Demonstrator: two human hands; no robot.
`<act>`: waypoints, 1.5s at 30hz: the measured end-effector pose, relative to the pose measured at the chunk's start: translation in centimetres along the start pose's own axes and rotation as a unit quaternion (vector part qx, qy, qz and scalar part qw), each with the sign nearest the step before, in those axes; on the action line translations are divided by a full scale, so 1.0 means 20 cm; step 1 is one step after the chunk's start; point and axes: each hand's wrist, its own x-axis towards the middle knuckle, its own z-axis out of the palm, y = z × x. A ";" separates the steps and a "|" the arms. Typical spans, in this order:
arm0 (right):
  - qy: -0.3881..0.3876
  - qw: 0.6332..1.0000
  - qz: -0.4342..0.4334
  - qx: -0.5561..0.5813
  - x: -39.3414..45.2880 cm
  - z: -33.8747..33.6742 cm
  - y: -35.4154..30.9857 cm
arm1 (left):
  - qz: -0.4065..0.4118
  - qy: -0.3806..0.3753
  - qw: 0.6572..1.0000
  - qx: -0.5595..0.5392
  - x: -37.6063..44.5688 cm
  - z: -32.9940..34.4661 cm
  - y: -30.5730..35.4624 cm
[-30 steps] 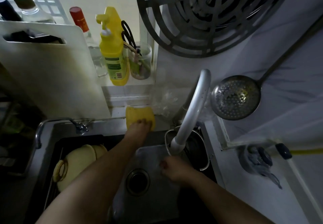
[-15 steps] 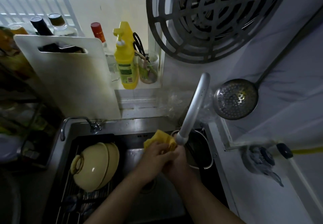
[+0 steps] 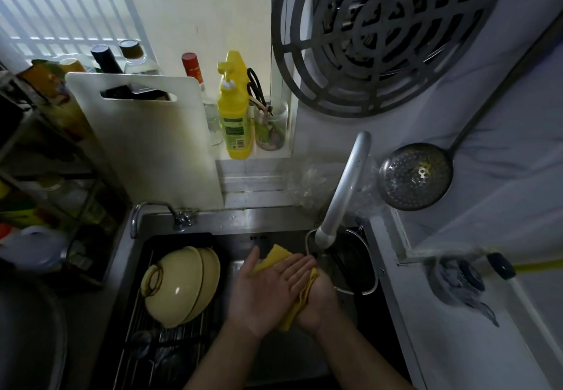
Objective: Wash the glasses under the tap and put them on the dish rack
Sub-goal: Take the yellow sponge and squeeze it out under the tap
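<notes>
Over the steel sink (image 3: 274,222) a folded yellow cloth (image 3: 275,257) is pressed between my two palms. My left hand (image 3: 268,292) lies flat on top with its fingers stretched toward the tap. My right hand (image 3: 321,298) cups the cloth from below. Both hands sit just under the mouth of the white tap spout (image 3: 324,237). I cannot tell whether water runs. The wire dish rack (image 3: 170,347) fills the left part of the sink and carries two cream bowls (image 3: 182,283) on edge. No glass is clearly visible.
A metal pot (image 3: 362,267) sits in the sink right of my hands. A white cutting board (image 3: 146,146) leans behind the rack beside a yellow detergent bottle (image 3: 234,115). A skimmer (image 3: 416,176) and a round grate (image 3: 380,33) hang on the right wall.
My left hand took the yellow cloth from the sink's back ledge and brought it down to my right hand under the spout. Now the left palm has flattened on top.
</notes>
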 end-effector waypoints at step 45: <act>0.058 0.960 -0.116 -0.249 0.12 -0.05 0.19 | 0.059 0.106 0.965 0.233 0.14 -0.10 -0.11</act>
